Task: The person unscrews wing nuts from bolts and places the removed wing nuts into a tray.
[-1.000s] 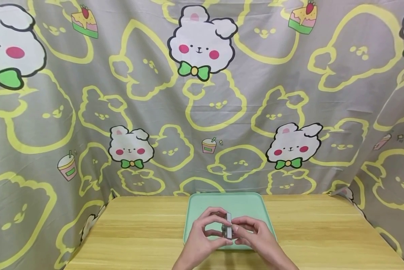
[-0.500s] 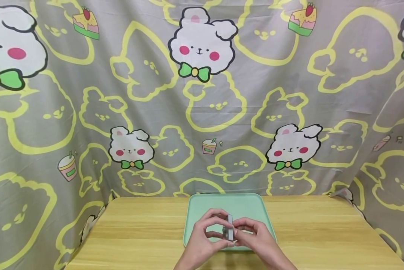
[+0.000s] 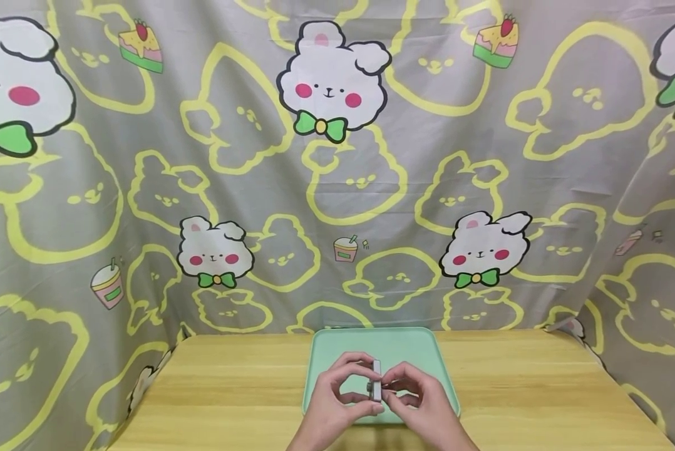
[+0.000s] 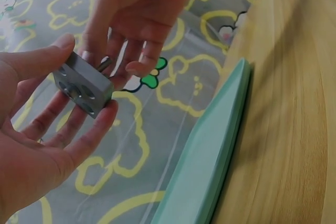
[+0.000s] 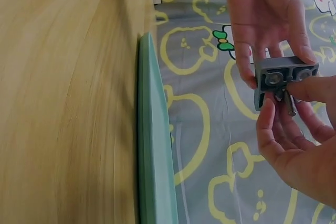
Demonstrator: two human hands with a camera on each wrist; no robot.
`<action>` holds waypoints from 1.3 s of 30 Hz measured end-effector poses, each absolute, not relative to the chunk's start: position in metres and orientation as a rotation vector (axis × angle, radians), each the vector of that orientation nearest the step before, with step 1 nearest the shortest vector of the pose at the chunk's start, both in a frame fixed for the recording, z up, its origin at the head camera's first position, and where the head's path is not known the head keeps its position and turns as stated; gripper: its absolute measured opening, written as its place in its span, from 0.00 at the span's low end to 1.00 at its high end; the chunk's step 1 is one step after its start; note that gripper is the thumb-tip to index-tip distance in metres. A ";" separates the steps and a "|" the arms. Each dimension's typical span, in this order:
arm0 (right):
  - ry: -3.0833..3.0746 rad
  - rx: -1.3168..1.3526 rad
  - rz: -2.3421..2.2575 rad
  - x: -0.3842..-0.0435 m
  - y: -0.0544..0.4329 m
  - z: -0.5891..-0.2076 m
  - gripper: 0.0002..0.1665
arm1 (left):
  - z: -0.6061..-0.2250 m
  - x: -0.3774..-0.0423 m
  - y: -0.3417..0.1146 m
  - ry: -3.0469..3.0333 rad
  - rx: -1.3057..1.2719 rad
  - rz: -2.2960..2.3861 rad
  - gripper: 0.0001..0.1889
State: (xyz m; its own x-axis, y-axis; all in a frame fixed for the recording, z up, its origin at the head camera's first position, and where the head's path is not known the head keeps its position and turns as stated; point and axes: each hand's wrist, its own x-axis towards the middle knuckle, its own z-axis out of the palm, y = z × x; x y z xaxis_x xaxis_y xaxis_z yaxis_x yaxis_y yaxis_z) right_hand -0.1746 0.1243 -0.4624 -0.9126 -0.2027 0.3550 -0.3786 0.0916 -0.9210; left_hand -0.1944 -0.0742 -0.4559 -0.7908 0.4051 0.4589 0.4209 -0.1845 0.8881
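Observation:
My left hand [image 3: 337, 391] holds a small grey rectangular block [image 4: 84, 83] by its edges, thumb on one side and fingertips on the other. Round recessed holes show on one broad face in the left wrist view; the opposite face, seen in the right wrist view, is hollowed, with round sockets. A threaded metal screw [image 5: 290, 103] sticks out from that hollowed side. My right hand [image 3: 422, 398] pinches around the screw, thumb tip and a fingertip close against the block. Both hands hold the block upright over the front part of a green tray [image 3: 377, 344].
The shallow tray lies on a wood-grain table [image 3: 242, 382]. Behind and at both sides hangs a grey curtain [image 3: 365, 188] with yellow outlines and white cartoon animals.
My right thumb and fingers have drawn back slightly from the block's face, and its forefinger has bent more. The left hand keeps its hold. The head view has shifted slightly.

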 end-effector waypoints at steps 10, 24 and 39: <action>-2.002 0.891 1.248 -0.178 0.118 -0.474 0.22 | -0.450 -0.194 -0.079 -2.047 -0.912 -2.304 0.19; -1.821 0.983 1.015 -0.183 0.114 -0.478 0.05 | -0.448 -0.195 -0.081 -2.052 -0.875 -2.318 0.18; -2.199 0.318 2.360 -0.179 0.133 -0.456 0.22 | -0.446 -0.191 -0.077 -2.102 -0.922 -2.185 0.17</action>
State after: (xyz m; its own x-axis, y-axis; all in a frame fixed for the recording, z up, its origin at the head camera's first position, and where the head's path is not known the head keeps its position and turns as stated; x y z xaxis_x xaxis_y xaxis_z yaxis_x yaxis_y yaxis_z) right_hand -0.1794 0.1333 -0.4557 -0.9758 -0.2056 0.0747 -0.0600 -0.0768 -0.9952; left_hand -0.1913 -0.0767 -0.4464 -0.8305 0.4045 0.3830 0.3671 -0.1196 0.9225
